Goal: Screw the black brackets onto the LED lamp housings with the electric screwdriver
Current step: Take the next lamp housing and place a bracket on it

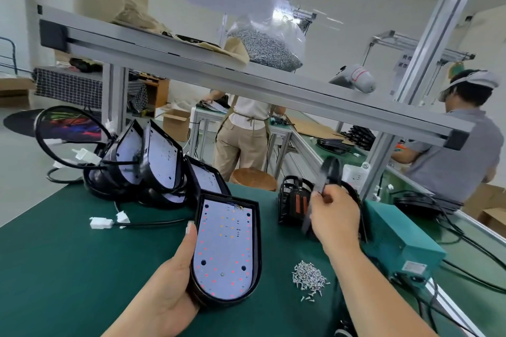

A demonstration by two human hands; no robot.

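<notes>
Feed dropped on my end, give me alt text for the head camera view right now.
The left hand grips an LED lamp housing, LED board facing up, at the green mat, while the right hand pinches a motion-blurred black bracket to its right. A pile of loose screws lies on the mat near the right forearm.

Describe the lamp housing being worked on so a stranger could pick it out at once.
Start at the green bench mat in the foreground. Left of the loose screw pile, the left hand grips one LED lamp housing. Unlike the housings leaning in a stack behind, it is alone, face up, with red dots across its white board.
</notes>
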